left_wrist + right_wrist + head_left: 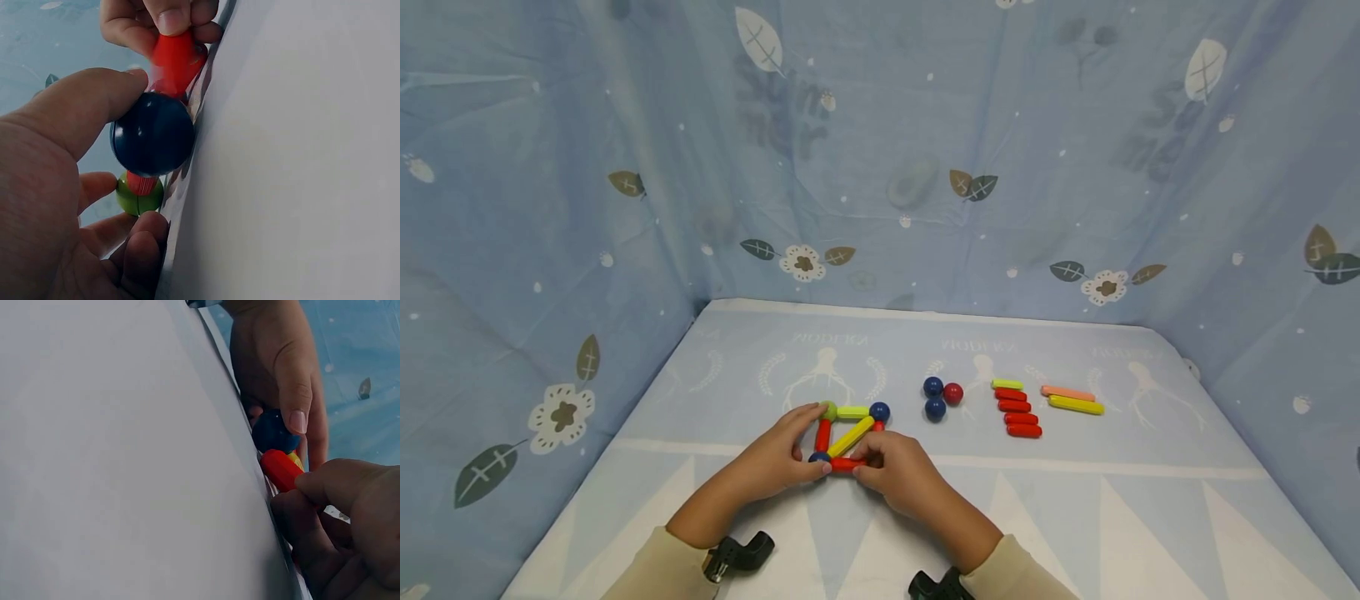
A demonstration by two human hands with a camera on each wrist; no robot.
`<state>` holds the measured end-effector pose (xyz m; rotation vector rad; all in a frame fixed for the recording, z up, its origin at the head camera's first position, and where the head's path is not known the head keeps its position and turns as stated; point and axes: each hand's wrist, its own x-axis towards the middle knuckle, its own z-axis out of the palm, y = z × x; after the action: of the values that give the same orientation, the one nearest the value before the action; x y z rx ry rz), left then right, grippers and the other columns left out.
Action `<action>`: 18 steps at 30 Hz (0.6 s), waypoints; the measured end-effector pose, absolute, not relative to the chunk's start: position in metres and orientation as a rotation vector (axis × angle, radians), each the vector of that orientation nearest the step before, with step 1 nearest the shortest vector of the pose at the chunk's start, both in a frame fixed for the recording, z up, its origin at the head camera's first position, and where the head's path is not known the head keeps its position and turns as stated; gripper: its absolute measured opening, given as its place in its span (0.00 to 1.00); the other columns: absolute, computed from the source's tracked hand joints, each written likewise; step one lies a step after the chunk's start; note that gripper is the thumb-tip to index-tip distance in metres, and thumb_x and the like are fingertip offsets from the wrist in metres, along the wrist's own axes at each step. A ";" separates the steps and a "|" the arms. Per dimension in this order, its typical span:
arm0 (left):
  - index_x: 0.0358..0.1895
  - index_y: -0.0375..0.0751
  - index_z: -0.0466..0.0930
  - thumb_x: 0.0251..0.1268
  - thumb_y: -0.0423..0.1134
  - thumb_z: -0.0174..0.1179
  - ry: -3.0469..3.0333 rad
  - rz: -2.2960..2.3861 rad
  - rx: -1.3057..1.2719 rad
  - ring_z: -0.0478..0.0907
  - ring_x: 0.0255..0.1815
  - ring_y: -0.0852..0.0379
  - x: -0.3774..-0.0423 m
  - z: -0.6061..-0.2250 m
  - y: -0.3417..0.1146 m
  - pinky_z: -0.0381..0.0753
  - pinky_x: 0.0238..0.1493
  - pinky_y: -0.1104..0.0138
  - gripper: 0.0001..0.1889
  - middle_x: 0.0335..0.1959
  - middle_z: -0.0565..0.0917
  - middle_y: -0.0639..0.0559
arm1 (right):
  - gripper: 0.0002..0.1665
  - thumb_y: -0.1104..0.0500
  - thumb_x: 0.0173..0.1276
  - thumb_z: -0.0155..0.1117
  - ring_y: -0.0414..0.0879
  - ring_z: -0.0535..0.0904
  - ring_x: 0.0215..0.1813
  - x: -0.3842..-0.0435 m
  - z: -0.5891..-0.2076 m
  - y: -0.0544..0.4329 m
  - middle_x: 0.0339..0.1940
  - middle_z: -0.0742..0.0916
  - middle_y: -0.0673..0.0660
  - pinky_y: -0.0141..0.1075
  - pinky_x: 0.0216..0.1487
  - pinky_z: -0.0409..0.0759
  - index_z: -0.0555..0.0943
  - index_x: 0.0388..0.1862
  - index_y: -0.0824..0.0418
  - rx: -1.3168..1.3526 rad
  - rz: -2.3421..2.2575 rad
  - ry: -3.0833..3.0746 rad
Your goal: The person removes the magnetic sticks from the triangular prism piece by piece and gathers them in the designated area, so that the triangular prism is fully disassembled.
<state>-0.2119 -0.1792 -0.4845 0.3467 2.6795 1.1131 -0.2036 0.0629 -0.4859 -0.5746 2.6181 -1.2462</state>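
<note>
Rod, red [844,465]: pinched between thumb and fingers of my right hand [901,477], along the near side of the frame [823,433]; left end at the near blue ball [153,134], contact I cannot settle. Left hand [775,450]: clasping the frame's left side, thumb on that ball, fingers at the green ball [829,410]; I take this as steadying both corners. Frame, one: on the table [1112,508], between both hands; yellow rod [851,437] running diagonally towards the far blue ball [879,412], probably as a brace; lime rod [853,412] along the far side. Loose balls [935,408], three: two blue, one red, clustered right of the frame. Loose rods, seven: five in a column [1015,407], two longer ones [1077,406] beside them, sorted by length, I judge.
</note>
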 end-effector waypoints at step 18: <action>0.82 0.62 0.61 0.59 0.52 0.78 2.686 1.098 0.312 0.73 0.34 0.59 -0.211 -0.483 -0.177 0.76 0.34 0.69 0.49 0.82 0.62 0.58 | 0.08 0.57 0.69 0.76 0.41 0.81 0.39 -0.205 -0.487 0.079 0.37 0.87 0.41 0.31 0.39 0.81 0.88 0.42 0.44 -0.525 -1.293 2.546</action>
<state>-0.2115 -0.1771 -0.4833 0.3116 2.6859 1.0980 -0.2048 0.0792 -0.4865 -0.5245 2.5463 -1.2931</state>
